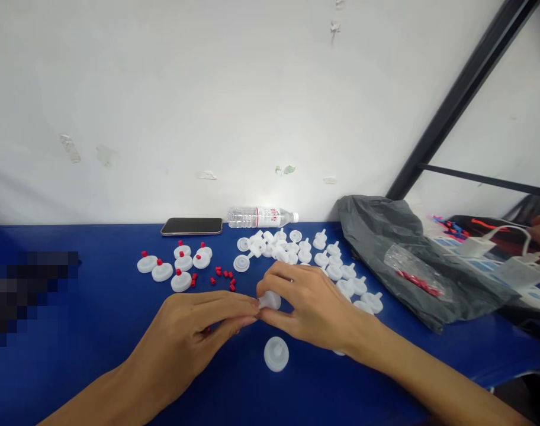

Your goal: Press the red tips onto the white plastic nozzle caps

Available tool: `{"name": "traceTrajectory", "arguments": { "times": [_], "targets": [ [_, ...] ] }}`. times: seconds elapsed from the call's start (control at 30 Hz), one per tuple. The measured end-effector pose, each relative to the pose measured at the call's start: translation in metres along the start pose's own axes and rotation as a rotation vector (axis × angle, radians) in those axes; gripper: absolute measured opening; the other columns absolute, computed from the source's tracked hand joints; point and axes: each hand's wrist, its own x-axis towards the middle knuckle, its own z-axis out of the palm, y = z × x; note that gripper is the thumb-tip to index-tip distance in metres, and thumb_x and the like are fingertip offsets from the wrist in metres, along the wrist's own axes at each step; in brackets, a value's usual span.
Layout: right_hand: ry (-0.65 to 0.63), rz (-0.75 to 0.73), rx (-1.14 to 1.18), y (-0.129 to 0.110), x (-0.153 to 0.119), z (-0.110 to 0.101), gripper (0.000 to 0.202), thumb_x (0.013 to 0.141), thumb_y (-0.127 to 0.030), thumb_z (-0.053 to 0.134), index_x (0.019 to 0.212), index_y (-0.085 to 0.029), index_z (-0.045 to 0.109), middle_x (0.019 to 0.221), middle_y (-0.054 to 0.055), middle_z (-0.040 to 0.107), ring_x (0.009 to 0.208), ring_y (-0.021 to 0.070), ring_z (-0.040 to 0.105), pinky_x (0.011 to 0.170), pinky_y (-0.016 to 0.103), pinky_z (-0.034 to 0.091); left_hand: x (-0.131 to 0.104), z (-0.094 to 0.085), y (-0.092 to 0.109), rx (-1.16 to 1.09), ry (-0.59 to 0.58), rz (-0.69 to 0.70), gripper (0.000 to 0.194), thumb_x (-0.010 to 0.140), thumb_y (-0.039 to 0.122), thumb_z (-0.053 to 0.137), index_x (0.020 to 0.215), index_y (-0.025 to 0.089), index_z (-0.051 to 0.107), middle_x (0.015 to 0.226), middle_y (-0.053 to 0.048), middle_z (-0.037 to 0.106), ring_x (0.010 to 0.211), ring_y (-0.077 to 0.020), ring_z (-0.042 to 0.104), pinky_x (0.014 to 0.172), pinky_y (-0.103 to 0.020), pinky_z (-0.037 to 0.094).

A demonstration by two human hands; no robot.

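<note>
My right hand [303,302] grips a white plastic nozzle cap [271,300] by its round base, the spout turned to the left. At the spout's tip, the thumb and fingers of my left hand [194,331] are pinched together; whatever they hold is hidden. Just below the hands, another nozzle cap [276,354] lies with its spout up. Small red tip covers [226,274] are scattered beyond my left hand. Several nozzle caps with red tips [162,270] stand at the left, and a pile of plain white nozzle caps [281,245] spreads behind and beside my right hand.
Against the wall lie a phone [192,226] and a clear plastic bottle [261,217]. On the right, a grey plastic bag [385,236] carries a clear bag of red pieces [418,283]. Power strips with plugs [496,254] sit farther right, by a black metal frame [447,106].
</note>
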Motion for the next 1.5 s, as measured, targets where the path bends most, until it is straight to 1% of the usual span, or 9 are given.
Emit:
{"name": "traceTrajectory", "arguments": {
  "times": [0.23,0.43,0.57,0.7,0.87,1.0,1.23,1.37,1.5],
  "targets": [
    [0.005,-0.026,0.045,-0.003,-0.003,0.004,0.008,0.097,-0.021,0.076,0.103,-0.020,0.070,0.101,0.001,0.074,0.069,0.0122,0.068,0.055,0.023,0.047,0.004,0.000,0.003,0.055,0.013,0.053,0.014,0.102,0.024,0.070,0.103,0.031,0.082,0.100,0.005,0.087,0.087,-0.0137,0.083,0.080,-0.019,0.068],
    [-0.080,-0.011,0.207,0.001,-0.002,0.001,0.036,0.101,-0.024,0.076,0.135,-0.026,0.062,0.127,0.005,0.074,0.105,0.0190,0.076,0.089,0.030,0.062,0.006,-0.004,-0.002,0.053,0.053,0.016,0.014,0.102,0.029,0.070,0.098,0.031,0.083,0.097,0.005,0.086,0.084,-0.0125,0.082,0.073,-0.017,0.064],
    [-0.068,-0.072,0.188,0.005,-0.002,0.000,0.041,0.107,-0.017,0.065,0.146,-0.027,0.055,0.129,0.006,0.075,0.109,0.0186,0.075,0.091,0.031,0.063,0.004,-0.004,-0.003,0.036,0.032,-0.202,0.008,0.093,0.039,0.079,0.093,0.031,0.079,0.085,0.007,0.080,0.067,-0.0104,0.073,0.062,-0.019,0.058],
    [0.127,-0.253,0.086,0.003,0.001,-0.001,0.029,0.108,-0.020,0.065,0.137,-0.023,0.063,0.115,0.004,0.081,0.113,0.0200,0.071,0.098,0.034,0.060,0.007,-0.006,0.006,-0.162,0.049,-0.452,0.033,0.080,0.043,0.089,0.093,0.028,0.063,0.089,0.007,0.073,0.055,-0.0075,0.059,0.051,-0.019,0.053],
    [0.269,-0.376,0.027,-0.006,0.004,-0.006,0.012,0.106,-0.018,0.070,0.117,-0.021,0.072,0.113,0.000,0.085,0.123,0.0184,0.069,0.102,0.035,0.055,0.014,-0.010,0.017,-0.575,-0.167,-0.603,0.073,0.073,0.036,0.095,0.136,0.036,0.060,0.125,0.000,0.077,0.113,-0.0224,0.075,0.097,-0.035,0.063],
    [0.263,-0.398,-0.011,-0.011,0.003,-0.007,0.015,0.103,-0.012,0.072,0.115,-0.022,0.074,0.113,-0.005,0.085,0.118,0.0176,0.071,0.103,0.036,0.053,0.018,-0.011,0.024,-0.746,-0.332,-0.593,0.033,0.076,0.031,0.087,0.108,0.026,0.080,0.097,0.002,0.082,0.097,-0.0216,0.077,0.089,-0.031,0.058],
    [0.211,-0.432,-0.001,-0.017,0.001,-0.010,0.016,0.111,-0.016,0.060,0.113,-0.022,0.075,0.123,-0.005,0.083,0.118,0.0145,0.070,0.110,0.032,0.049,0.018,-0.015,0.028,-0.649,-0.330,-0.604,0.009,0.073,0.024,0.085,0.078,0.023,0.079,0.070,0.007,0.070,0.070,-0.0122,0.064,0.068,-0.022,0.050],
    [0.214,-0.405,0.005,-0.018,0.001,-0.008,0.021,0.113,-0.018,0.055,0.108,-0.021,0.075,0.123,-0.002,0.083,0.120,0.0146,0.069,0.112,0.032,0.049,0.020,-0.018,0.022,-0.599,-0.364,-0.569,0.018,0.076,0.026,0.087,0.093,0.026,0.082,0.085,0.005,0.081,0.083,-0.0174,0.074,0.074,-0.023,0.057],
    [0.215,-0.269,0.056,-0.012,0.002,-0.003,0.010,0.108,-0.024,0.067,0.107,-0.017,0.074,0.118,0.006,0.081,0.111,0.0188,0.070,0.100,0.035,0.052,0.019,-0.020,0.003,-0.125,-0.158,-0.401,0.027,0.097,0.044,0.069,0.117,0.030,0.080,0.110,0.001,0.085,0.100,-0.0216,0.079,0.088,-0.029,0.061]
  ]
}}
